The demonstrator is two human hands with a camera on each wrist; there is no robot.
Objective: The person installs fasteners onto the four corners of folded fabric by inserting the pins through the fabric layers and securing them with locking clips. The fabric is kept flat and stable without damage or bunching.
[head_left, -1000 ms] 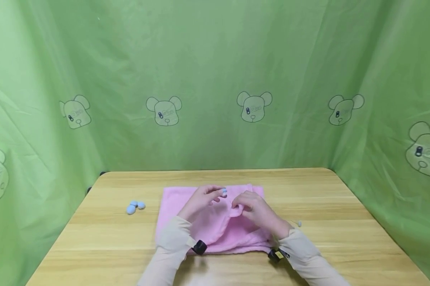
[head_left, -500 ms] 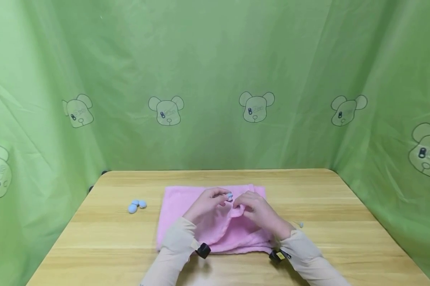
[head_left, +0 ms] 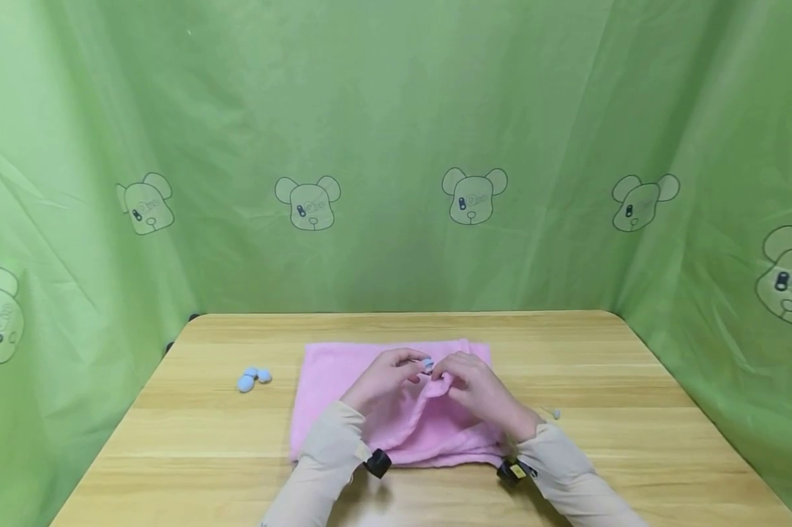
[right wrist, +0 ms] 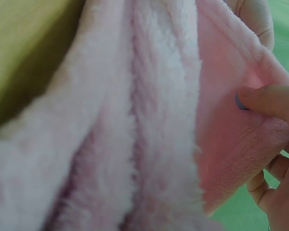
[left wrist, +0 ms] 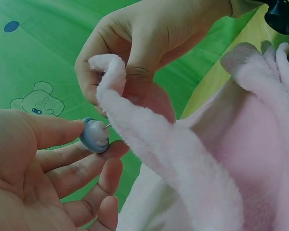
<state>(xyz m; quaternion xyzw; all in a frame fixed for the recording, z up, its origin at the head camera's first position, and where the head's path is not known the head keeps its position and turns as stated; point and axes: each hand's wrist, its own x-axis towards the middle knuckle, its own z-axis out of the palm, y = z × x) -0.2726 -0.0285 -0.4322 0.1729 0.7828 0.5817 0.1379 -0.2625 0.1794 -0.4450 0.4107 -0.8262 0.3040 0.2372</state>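
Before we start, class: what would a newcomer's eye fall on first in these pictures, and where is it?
The pink cloth stands out, near the middle of the wooden table, one edge lifted in the right hand. Next comes the blue-and-white pin, pinched in the left hand beside that edge. Behind hangs a green curtain with cartoon bear faces.

Before you are a matt, fluffy pink plush cloth (left wrist: 171, 154), a smooth, plastic-looking round blue-and-white piece (left wrist: 96, 136) with a thin metallic pin (left wrist: 107, 126), a smooth wood-grained worktop (head_left: 185, 432) and faintly glossy green sheeting (head_left: 396, 110).
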